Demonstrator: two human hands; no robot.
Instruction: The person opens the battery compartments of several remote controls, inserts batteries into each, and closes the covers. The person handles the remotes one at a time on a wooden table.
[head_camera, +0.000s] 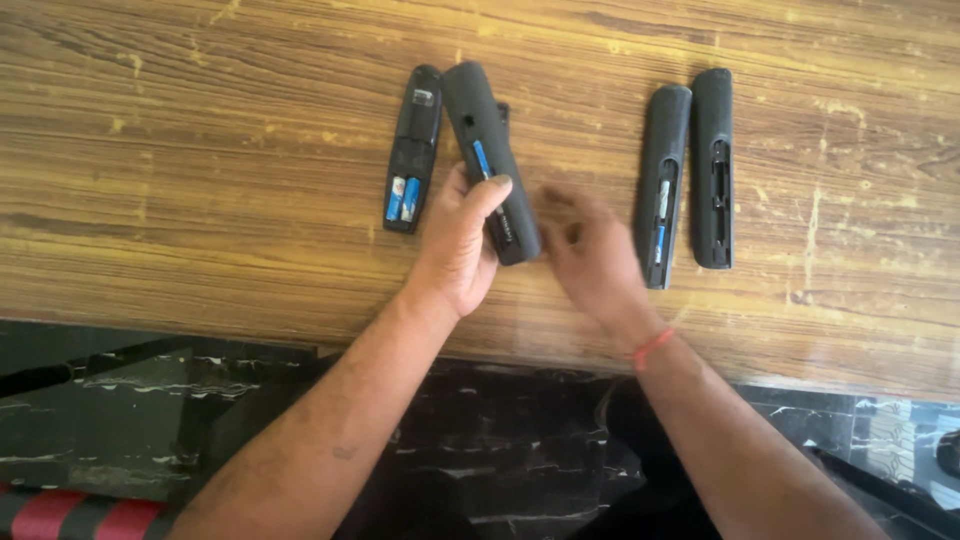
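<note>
— Two hands over the wooden table, yes? What is nearest?

— Nearest, a black marbled floor below the table edge. Then the left hand, fingers closed around the lower end of a black remote that lies back-up, its battery bay open, one blue-labelled battery showing inside.

— And the right hand?

— The right hand sits just beside that remote, blurred, fingers curled; I cannot tell whether it holds anything. A red thread circles its wrist.

— Anything else farther out?

— Left of the held remote lies a second remote, open, two blue-and-white batteries side by side at its near end. Right, well apart, two more: the third remote with a battery in its slot, and the fourth remote, touching it, slot bare.
</note>
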